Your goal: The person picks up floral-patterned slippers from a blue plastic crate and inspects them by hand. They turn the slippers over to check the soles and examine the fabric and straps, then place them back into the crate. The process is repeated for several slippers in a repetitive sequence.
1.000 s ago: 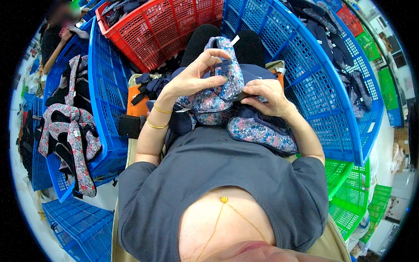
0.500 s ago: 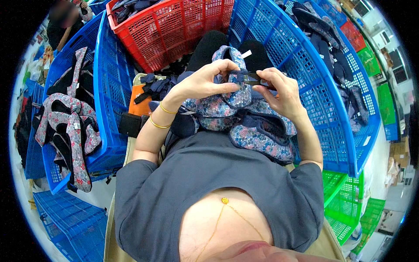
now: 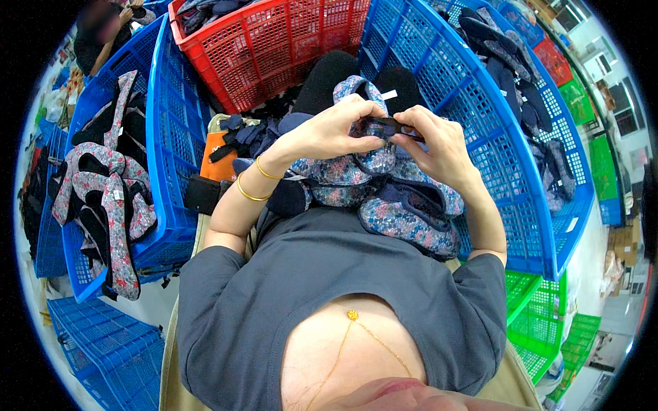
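Observation:
I sit with a pile of floral-print fabric shoe uppers (image 3: 404,212) in my lap. My left hand (image 3: 332,130) grips one floral upper (image 3: 356,92) held up in front of me, two gold bangles on its wrist. My right hand (image 3: 435,140) pinches a narrow dark strap (image 3: 384,125) on that same upper, between both hands. Small dark fabric pieces (image 3: 240,133) lie to the left of my lap, beside an orange item (image 3: 216,164).
A red crate (image 3: 274,48) stands ahead. Blue crates flank me: the left crate (image 3: 164,151) has floral uppers (image 3: 103,198) draped over its rim, the right crate (image 3: 507,137) holds dark pieces. Green crates (image 3: 548,322) sit at lower right. Another person (image 3: 103,34) is at far upper left.
Both hands have lifted the floral upper further from my lap and come together; my right hand moved from the lap pile to the dark strap.

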`<control>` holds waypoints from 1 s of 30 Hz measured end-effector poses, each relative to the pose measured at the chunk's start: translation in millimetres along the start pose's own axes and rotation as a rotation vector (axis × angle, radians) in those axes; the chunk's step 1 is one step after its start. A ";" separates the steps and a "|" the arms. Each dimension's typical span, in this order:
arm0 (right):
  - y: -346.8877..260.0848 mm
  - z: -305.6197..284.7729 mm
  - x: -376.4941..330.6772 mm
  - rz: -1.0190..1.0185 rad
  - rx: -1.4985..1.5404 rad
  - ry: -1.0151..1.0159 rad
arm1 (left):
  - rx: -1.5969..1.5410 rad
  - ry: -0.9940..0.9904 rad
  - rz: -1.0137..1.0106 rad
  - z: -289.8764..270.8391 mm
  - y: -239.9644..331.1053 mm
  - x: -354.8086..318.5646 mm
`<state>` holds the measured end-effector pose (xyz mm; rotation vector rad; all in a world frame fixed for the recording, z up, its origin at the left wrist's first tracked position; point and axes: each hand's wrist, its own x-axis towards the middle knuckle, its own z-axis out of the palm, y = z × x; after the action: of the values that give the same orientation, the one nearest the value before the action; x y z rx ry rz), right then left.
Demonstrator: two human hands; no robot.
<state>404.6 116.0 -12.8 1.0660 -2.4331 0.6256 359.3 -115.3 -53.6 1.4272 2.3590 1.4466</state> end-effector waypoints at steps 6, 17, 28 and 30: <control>4.5 3.6 -4.2 0.045 0.107 0.007 | 0.025 -0.014 0.017 1.9 -1.6 -0.8; 7.7 -2.8 -13.4 0.068 0.291 0.215 | 0.006 -0.009 0.018 1.7 -4.9 -2.8; 31.3 21.1 -28.5 0.381 0.766 -0.002 | -0.212 -0.015 -0.161 -0.4 -8.3 -12.1; 27.4 28.5 -27.1 0.412 0.819 -0.023 | -0.340 0.005 -0.198 0.9 -11.8 -15.2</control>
<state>395.4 132.6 -56.8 0.8055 -2.4601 1.8567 360.5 -127.1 -68.7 1.0767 2.0560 1.6902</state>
